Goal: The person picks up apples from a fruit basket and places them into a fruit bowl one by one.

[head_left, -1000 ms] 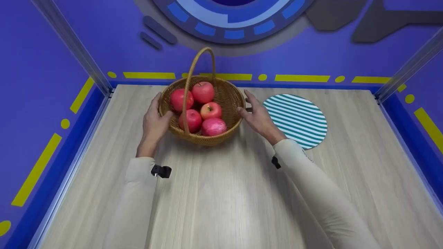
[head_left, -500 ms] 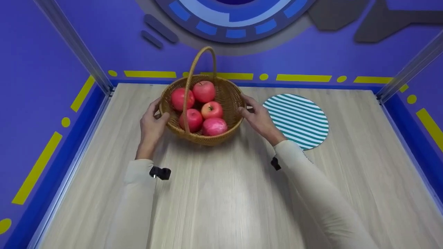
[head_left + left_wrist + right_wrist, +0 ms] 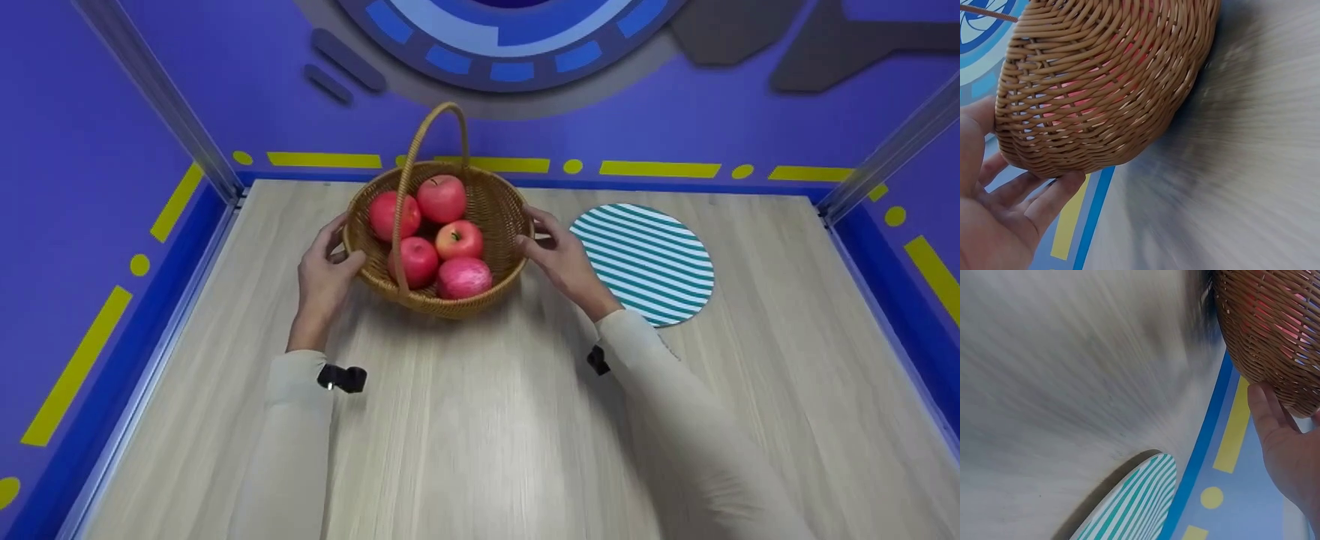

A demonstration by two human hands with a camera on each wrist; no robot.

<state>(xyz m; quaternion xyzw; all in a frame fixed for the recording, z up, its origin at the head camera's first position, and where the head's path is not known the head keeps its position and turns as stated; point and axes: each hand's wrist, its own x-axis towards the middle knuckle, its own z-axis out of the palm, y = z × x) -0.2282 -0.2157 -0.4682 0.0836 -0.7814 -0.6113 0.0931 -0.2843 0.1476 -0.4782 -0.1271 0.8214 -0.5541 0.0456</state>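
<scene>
A brown wicker basket (image 3: 501,206) with a tall arched handle (image 3: 409,169) stands left of centre toward the back of the table, holding several red apples (image 3: 441,199). My left hand (image 3: 322,285) grips its left side, thumb at the rim and fingers lower on the outside. From the right, my right hand (image 3: 568,266) holds the opposite side, its thumb likewise at the rim. In the left wrist view, fingertips (image 3: 1075,179) press on the basket's woven wall (image 3: 1100,95). Red shows through the weave in both wrist views.
A round mat (image 3: 645,259) with green and white stripes lies on the pale wooden table (image 3: 480,435), just right of the basket and partly behind the right forearm. Blue panels (image 3: 645,135) with yellow marks wall in the back and both sides.
My left hand has shifted slightly left and toward me along the basket's side. My right fingers, straighter before, now bend against the basket. The basket has stayed almost in place.
</scene>
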